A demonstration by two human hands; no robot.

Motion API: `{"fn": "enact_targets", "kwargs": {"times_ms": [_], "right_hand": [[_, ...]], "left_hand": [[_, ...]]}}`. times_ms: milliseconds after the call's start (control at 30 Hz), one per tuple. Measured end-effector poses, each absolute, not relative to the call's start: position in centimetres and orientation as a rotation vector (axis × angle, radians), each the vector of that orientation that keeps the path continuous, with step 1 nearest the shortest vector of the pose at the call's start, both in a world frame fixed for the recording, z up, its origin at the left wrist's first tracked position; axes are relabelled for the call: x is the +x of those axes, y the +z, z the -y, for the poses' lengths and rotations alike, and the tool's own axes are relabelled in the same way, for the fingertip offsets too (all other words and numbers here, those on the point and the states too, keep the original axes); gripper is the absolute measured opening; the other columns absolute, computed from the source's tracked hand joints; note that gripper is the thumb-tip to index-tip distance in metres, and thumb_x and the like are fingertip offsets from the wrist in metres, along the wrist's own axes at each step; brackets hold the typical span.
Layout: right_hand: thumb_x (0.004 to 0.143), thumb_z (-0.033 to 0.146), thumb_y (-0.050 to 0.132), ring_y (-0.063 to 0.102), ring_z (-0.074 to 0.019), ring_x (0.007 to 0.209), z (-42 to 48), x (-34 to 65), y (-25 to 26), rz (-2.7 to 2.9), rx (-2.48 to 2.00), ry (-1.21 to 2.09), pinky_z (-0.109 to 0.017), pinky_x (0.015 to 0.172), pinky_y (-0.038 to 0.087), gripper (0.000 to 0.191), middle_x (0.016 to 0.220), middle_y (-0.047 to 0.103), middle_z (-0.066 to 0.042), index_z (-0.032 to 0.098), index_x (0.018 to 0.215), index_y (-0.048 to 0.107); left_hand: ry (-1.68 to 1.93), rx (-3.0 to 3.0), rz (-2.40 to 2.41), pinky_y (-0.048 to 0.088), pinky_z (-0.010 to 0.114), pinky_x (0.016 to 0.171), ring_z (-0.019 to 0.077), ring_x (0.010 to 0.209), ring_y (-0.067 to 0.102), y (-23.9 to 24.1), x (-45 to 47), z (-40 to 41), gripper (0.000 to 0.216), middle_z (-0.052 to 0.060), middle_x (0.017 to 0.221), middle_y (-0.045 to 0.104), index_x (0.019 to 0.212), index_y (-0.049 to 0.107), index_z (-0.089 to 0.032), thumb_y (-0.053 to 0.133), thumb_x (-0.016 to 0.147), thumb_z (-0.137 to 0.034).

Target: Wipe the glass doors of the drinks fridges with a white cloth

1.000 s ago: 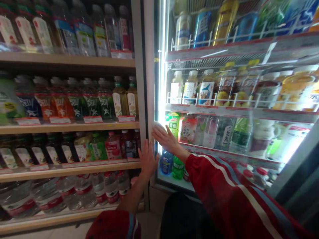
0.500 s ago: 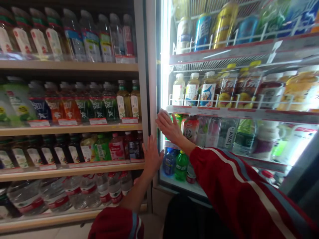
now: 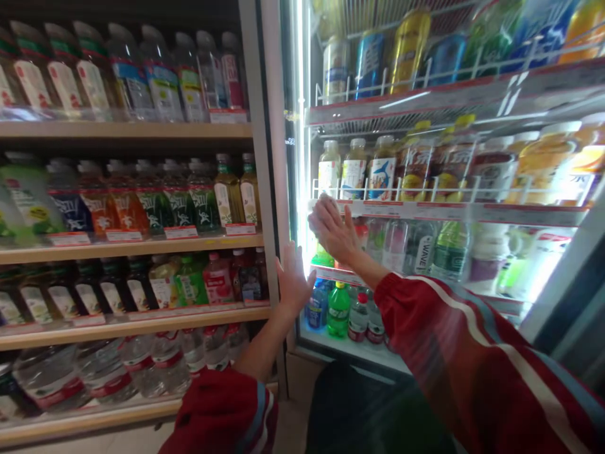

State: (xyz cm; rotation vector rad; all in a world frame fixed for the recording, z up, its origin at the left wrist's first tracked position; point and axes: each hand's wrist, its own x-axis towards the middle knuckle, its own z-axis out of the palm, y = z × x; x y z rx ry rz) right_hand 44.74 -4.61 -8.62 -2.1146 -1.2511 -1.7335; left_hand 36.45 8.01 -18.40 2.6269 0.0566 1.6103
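My right hand (image 3: pixel 336 234) is pressed against the glass door (image 3: pixel 477 243) of the lit drinks fridge. A small white cloth (image 3: pixel 322 200) shows at its fingertips, mostly hidden under the fingers. Lower and to the left, my left hand (image 3: pixel 293 280) rests with fingers stretched out on the door's left frame (image 3: pixel 274 132), holding nothing. Behind the glass near my right hand stand white-labelled juice bottles (image 3: pixel 353 171) on a wire-fronted shelf. Below it are a green soda bottle (image 3: pixel 338 312) and a small red-capped bottle (image 3: pixel 358 318).
Open wooden shelves (image 3: pixel 142 246) with rows of bottled drinks stand on the left. Large water bottles (image 3: pixel 101 369) fill their lowest level. Cans (image 3: pixel 368 63) line the fridge's top shelf. The tiled floor (image 3: pixel 127 438) shows at the bottom.
My right hand has slid a little to the right and up across the glass with the cloth. My left hand stays on the frame. The view has shifted slightly.
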Motion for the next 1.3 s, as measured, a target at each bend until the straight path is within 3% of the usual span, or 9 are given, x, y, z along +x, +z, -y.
{"fn": "enact_targets", "kwargs": {"times_ms": [200,433,600,733,900,1133,1300], "right_hand": [[0.091,0.021,0.043,0.022,-0.0234,0.140,7.8,44.0,-11.8,1.489,-2.167,-1.736,-0.055,0.114,0.002,0.038,0.142,0.044,-0.009,0.020,0.128,0.048],[0.091,0.022,0.042,0.019,-0.0258,0.141,10.5,44.4,-9.0,1.246,-2.155,-1.694,-0.057,0.113,-0.002,0.045,0.146,0.038,-0.010,0.021,0.135,0.041],[0.088,0.019,0.045,0.018,-0.0249,0.141,11.3,44.2,-10.4,1.353,-2.170,-1.614,-0.056,0.114,0.003,0.049,0.145,0.039,-0.009,0.023,0.137,0.039],[0.088,0.018,0.045,0.021,-0.0232,0.140,11.3,44.0,-11.4,1.434,-2.161,-1.591,-0.053,0.114,0.009,0.052,0.144,0.041,-0.010,0.020,0.139,0.036],[0.088,0.021,0.044,0.019,-0.0228,0.141,12.2,44.3,-10.0,1.343,-2.111,-1.640,-0.052,0.114,0.007,0.057,0.147,0.034,-0.015,0.014,0.142,0.028],[0.087,0.030,0.046,0.022,-0.0228,0.140,17.3,44.7,-8.9,1.559,-2.134,-1.691,-0.054,0.112,0.011,0.061,0.145,0.038,-0.014,0.017,0.143,0.025],[0.084,0.031,0.052,0.026,-0.0263,0.138,22.0,45.1,-7.8,1.410,-2.163,-1.815,-0.055,0.111,0.014,0.063,0.147,0.034,-0.013,0.019,0.141,0.029]], "left_hand": [[1.606,2.632,-0.034,0.016,0.058,0.110,0.0294,0.140,0.020,-17.0,37.2,-6.7,0.064,0.021,0.148,0.028,0.141,0.025,-0.012,0.048,0.086,-0.036],[1.615,2.617,0.001,0.016,0.058,0.110,0.0294,0.140,0.021,-16.1,37.5,-5.3,0.066,0.020,0.148,0.029,0.141,0.023,-0.013,0.050,0.085,-0.034],[1.637,2.588,0.055,0.016,0.057,0.110,0.0287,0.140,0.020,-15.5,37.4,-4.7,0.066,0.020,0.148,0.029,0.142,0.020,-0.014,0.048,0.086,-0.035],[1.650,2.533,0.191,0.016,0.052,0.112,0.0252,0.140,0.022,-14.4,37.0,-3.8,0.060,0.018,0.148,0.032,0.141,0.024,-0.014,0.044,0.088,-0.034],[1.566,2.419,0.379,0.023,0.043,0.112,0.0184,0.137,0.029,-12.7,38.3,-1.0,0.054,0.014,0.145,0.037,0.142,0.022,-0.014,0.034,0.091,-0.026],[1.690,2.341,0.191,0.011,0.054,0.113,0.0261,0.141,0.016,-12.8,42.3,3.6,0.055,0.016,0.148,0.032,0.140,0.031,-0.011,0.037,0.091,-0.036],[1.760,2.358,0.188,0.008,0.054,0.114,0.0259,0.141,0.018,-12.0,42.3,1.6,0.050,0.015,0.147,0.034,0.136,0.038,-0.013,0.040,0.091,-0.036]]}}
